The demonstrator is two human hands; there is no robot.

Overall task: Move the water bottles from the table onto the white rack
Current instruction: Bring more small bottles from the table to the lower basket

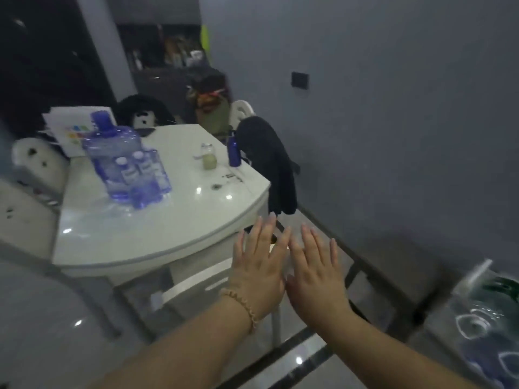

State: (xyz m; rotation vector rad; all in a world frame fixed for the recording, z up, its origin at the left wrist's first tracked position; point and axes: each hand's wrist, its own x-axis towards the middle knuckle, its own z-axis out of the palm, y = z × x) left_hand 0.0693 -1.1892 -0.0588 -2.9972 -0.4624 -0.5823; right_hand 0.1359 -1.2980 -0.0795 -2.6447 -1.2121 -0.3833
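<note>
Reaching forward with both palms facing down, the person is holding the left hand [257, 265] and the right hand [314, 273] side by side, just off the near right edge of the white table [157, 237], thumbs almost touching. Fingers on both are spreading wide and flat, gripping nothing, which is looking like a ready pose ahead of the first pick and not a grasp. The water bottles are sitting well apart from the hands, on the far left part of the tabletop: 1 large blue jug [112, 153] is standing upright with 2 small bottles [140, 175] pressing against its near side, probably bunched together as a single lot awaiting transfer. A small blue bottle [234, 151] and a pale jar [209, 160] are standing further right near the table's far edge, beside a dark garment [269, 164] that is draping over a chair back. At the near right, more bottles in clear wrap [488, 332] are showing, blurred; whether they are resting on the white rack cannot be told. Judging from this, none of the moving is underway yet, and the hands are needing to travel left and farther in.
</note>
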